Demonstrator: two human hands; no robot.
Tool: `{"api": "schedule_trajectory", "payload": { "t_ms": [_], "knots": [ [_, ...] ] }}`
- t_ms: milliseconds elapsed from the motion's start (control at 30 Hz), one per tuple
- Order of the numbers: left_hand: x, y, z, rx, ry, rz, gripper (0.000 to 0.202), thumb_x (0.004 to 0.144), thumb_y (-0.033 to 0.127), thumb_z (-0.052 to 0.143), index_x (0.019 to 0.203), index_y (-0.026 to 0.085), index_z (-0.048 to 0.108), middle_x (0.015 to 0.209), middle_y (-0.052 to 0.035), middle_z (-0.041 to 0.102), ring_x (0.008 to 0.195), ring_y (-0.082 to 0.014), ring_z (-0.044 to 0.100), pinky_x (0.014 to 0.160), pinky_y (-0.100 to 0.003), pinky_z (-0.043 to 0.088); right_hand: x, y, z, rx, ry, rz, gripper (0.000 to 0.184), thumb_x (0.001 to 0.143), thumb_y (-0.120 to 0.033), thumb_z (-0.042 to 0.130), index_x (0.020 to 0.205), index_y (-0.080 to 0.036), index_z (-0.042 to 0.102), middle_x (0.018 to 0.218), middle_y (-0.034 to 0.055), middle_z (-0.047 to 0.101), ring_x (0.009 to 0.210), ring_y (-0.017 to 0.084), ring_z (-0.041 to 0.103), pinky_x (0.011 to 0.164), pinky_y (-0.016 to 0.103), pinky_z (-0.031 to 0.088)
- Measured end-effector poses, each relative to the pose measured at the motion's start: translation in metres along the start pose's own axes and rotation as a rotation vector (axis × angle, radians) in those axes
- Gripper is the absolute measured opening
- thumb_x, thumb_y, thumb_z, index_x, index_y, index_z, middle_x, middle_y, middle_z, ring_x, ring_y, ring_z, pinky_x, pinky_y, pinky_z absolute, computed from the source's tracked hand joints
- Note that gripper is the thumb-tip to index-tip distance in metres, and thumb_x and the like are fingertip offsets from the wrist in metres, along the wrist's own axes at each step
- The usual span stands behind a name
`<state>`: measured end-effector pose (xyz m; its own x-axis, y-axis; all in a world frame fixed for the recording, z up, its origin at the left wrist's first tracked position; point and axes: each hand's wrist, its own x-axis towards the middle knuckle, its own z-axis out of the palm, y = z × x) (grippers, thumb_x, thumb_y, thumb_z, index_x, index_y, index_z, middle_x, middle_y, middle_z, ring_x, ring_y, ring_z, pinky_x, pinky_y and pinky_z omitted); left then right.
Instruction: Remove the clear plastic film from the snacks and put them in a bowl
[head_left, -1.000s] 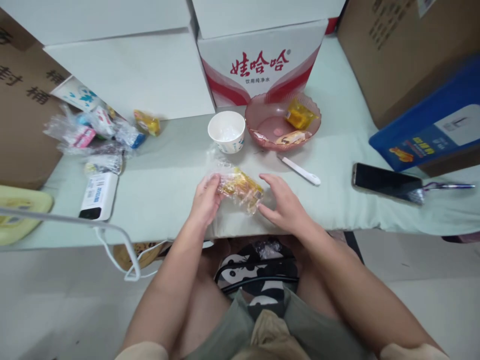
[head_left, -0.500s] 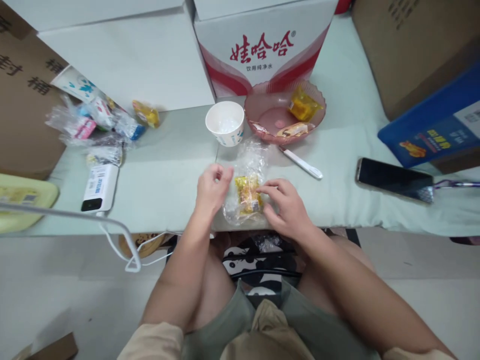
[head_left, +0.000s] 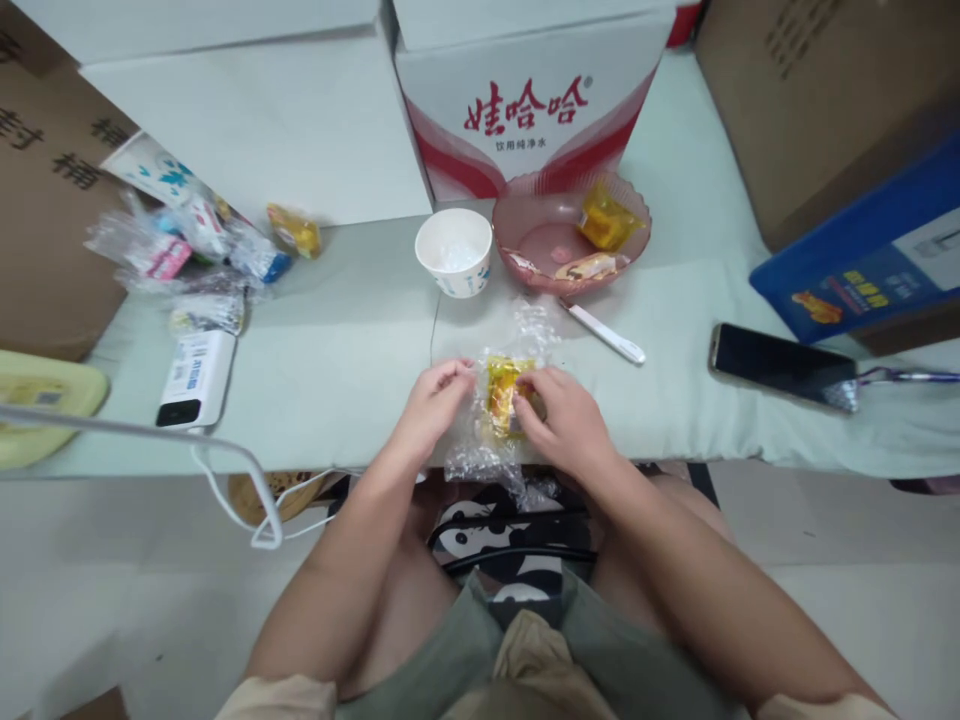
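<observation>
A yellow wrapped snack packet (head_left: 501, 392) lies on clear crinkled plastic film (head_left: 480, 462) at the front edge of the covered table. My left hand (head_left: 437, 405) is closed at the film's left side, its fingertips pinching the film's edge. From the right, my right hand (head_left: 568, 420) has its thumb and curled fingers on the packet's right side. Part of the packet is hidden under those fingers. The film spreads out above and below the packet, and its lower end hangs over the table edge.
Behind the hands stand a white paper cup (head_left: 454, 256) and a pink bowl (head_left: 525, 275) holding wrapped snacks. A white-handled knife or peeler (head_left: 609, 335) lies near the bowl. To the right is a phone (head_left: 784, 365); to the left, a white power bank (head_left: 196, 378). Boxes (head_left: 525, 110) line the back.
My left hand has moved slightly down and right onto the film. My right fingers have closed in on the packet. The film now spreads lower, over the table edge.
</observation>
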<state>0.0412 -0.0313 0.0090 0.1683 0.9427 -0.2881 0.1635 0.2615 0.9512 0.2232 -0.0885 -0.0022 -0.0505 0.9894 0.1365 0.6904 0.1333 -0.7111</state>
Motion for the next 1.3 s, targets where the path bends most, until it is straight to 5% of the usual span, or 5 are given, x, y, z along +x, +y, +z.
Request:
{"api": "schedule_trajectory", "payload": {
  "t_ms": [267,533,733,967,1300],
  "knots": [
    [-0.012,0.018,-0.002,-0.876,-0.359,-0.214,0.007,0.062,0.018,0.066,0.067,0.014,0.067,0.117,-0.0157,0.075,0.116,-0.0323,0.068,0.098,-0.042,0.053,0.007,-0.007,0.011,0.780,-0.059,0.342,0.056,0.075,-0.043,0.077,0.123,-0.023,0.057,0.120,0.0094,0.068,0.104,0.026,0.067,0.093,0.043,0.055],
    [-0.002,0.026,-0.028,-1.117,-0.227,-0.161,0.013,0.060,0.019,0.054,0.056,0.015,0.065,0.097,-0.0182,0.078,0.105,-0.0299,0.071,0.085,-0.043,0.059,0.011,0.006,0.000,1.454,0.152,0.531,0.043,0.062,-0.036,0.091,0.095,-0.023,0.066,0.088,-0.0006,0.076,0.074,0.014,0.071,0.068,0.025,0.059],
    [0.007,0.027,-0.050,-1.180,-0.098,-0.214,0.008,0.055,0.016,0.052,0.049,0.016,0.057,0.091,-0.0184,0.077,0.101,-0.0281,0.071,0.081,-0.042,0.058,0.032,0.006,-0.052,1.150,0.385,0.347,0.032,0.064,-0.027,0.085,0.091,-0.026,0.067,0.088,-0.0023,0.074,0.079,0.015,0.070,0.079,0.030,0.060],
    [0.022,0.029,-0.058,-1.098,-0.044,-0.250,0.006,0.056,0.017,0.053,0.052,0.016,0.058,0.086,-0.0165,0.077,0.092,-0.0263,0.071,0.077,-0.038,0.058,0.176,-0.007,-0.113,0.110,0.246,-0.123,0.031,0.078,-0.034,0.070,0.108,-0.027,0.065,0.110,0.0047,0.073,0.106,0.027,0.065,0.093,0.046,0.052],
    [0.034,0.031,-0.045,-0.992,-0.058,-0.238,0.012,0.054,0.017,0.056,0.042,0.016,0.052,0.085,-0.0147,0.078,0.092,-0.0267,0.073,0.074,-0.034,0.060,0.279,0.028,-0.086,-0.858,-0.234,-0.093,0.037,0.080,-0.016,0.060,0.114,-0.021,0.072,0.130,0.0125,0.068,0.125,0.036,0.053,0.102,0.053,0.037]
  ]
}}
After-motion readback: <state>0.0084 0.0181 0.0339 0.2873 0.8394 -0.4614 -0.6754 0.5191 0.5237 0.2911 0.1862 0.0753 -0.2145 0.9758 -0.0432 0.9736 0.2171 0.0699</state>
